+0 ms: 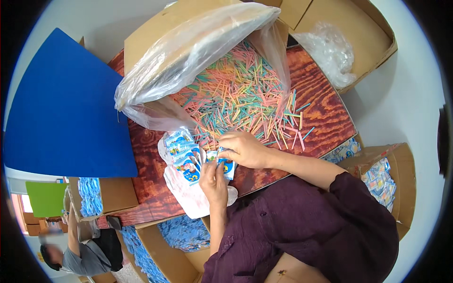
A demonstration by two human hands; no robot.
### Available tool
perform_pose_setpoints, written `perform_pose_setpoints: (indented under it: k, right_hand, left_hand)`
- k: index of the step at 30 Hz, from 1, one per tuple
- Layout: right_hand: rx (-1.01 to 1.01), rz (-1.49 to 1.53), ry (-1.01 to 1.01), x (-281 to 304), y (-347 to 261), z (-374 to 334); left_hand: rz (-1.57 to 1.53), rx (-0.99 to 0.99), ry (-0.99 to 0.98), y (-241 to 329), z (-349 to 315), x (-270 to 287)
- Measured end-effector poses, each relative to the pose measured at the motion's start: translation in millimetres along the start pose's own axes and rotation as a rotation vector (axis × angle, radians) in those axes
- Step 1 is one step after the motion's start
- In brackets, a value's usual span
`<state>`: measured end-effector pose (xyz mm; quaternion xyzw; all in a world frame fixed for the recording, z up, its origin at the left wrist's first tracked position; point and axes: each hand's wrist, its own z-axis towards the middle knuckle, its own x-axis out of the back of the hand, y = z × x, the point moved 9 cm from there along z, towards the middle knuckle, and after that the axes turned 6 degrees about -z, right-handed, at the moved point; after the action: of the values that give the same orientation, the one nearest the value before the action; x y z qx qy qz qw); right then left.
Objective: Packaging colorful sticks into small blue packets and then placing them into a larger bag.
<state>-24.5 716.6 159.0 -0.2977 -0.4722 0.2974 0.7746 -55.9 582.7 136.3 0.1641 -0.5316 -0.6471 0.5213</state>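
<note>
Over the table edge my two hands meet at a small blue and white printed packet [228, 168]. My right hand [245, 150] is closed, with its fingertips pinching the packet's upper end. Below it, my left hand [214, 185] has its thumb and fingers closed at the packet's left side; its fingertips partly hide the packet. Several similar packets [183, 155] lie overlapped just left of my hands, on a whitish cloth or sheet [181, 191]. Beyond my hands spreads a large heap of thin pink, yellow and green sticks [236, 94]; some are loose on the table by my right wrist.
A clear plastic bag [160, 78] lines the tipped cardboard box around the sticks on the red-brown table [325, 118]. A blue panel [71, 113] stands left. Packet-filled boxes [380, 184] flank me; another open carton [354, 42] holds crumpled plastic. A co-worker [89, 254] is at lower left.
</note>
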Motion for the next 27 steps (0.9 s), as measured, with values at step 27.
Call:
perform_pose_setpoints:
  k: [27]
  right_hand:
    - [-0.153, -0.486, 0.038, 78.7, 185.3, 178.5]
  left_hand:
    - [-0.214, 0.275, -0.065, -18.2, -2.5, -11.2]
